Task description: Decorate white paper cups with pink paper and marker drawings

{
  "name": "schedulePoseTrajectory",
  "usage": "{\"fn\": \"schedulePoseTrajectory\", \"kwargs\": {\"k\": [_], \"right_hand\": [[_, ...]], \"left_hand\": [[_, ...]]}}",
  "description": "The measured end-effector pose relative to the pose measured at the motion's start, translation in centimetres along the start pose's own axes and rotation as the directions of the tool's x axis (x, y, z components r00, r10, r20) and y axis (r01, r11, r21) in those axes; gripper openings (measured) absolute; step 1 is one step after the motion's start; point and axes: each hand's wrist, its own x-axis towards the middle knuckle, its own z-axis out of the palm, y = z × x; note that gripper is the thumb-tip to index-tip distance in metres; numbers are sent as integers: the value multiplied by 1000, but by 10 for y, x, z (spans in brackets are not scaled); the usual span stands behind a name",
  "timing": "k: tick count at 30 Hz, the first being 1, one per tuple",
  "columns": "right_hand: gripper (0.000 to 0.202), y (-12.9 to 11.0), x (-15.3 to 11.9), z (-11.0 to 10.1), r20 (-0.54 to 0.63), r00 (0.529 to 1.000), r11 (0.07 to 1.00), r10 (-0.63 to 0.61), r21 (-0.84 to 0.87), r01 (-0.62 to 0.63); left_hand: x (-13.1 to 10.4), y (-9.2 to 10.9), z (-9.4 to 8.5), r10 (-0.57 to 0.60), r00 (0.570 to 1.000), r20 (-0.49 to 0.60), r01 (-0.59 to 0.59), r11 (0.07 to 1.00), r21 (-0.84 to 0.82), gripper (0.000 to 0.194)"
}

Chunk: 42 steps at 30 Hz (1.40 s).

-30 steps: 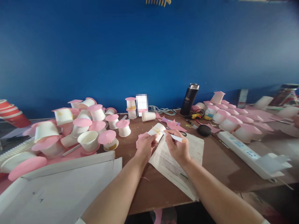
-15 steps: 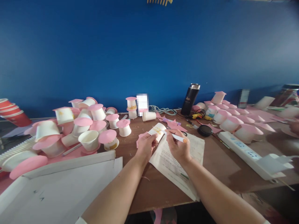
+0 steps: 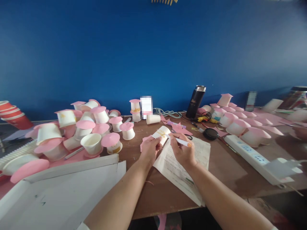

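My left hand [image 3: 150, 149] is closed around a white paper cup [image 3: 161, 132] that lies tilted and bears yellow writing. Between the fingers of my right hand [image 3: 182, 148] is a white marker [image 3: 183, 142] with an orange end; its tip is at the cup's right side. Pink paper [image 3: 144, 142] shows beside my left hand. A printed sheet [image 3: 176, 172] lies under both hands. Just behind the held cup, another white cup [image 3: 153, 119] rests on its side.
Many cups with pink paper tops [image 3: 85, 125] crowd the left, behind a white box [image 3: 72, 195]. A black flask [image 3: 196, 102], black lid [image 3: 210, 134], power strip [image 3: 249, 156] and more pink-topped cups [image 3: 237, 126] stand right. Red cups [image 3: 16, 118] are far left.
The marker tip and my right hand have shifted very slightly at the cup. The yellow writing looks a little fuller. My left hand keeps its hold.
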Motion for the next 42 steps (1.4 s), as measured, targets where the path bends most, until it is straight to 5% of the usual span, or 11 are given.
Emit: {"fn": "schedulePoseTrajectory", "kwargs": {"k": [42], "right_hand": [[19,1,0,1,-21,998,998,56,11,-55]], "left_hand": [[1,0,-3,-2,1000,31,0,999,43,34]]}}
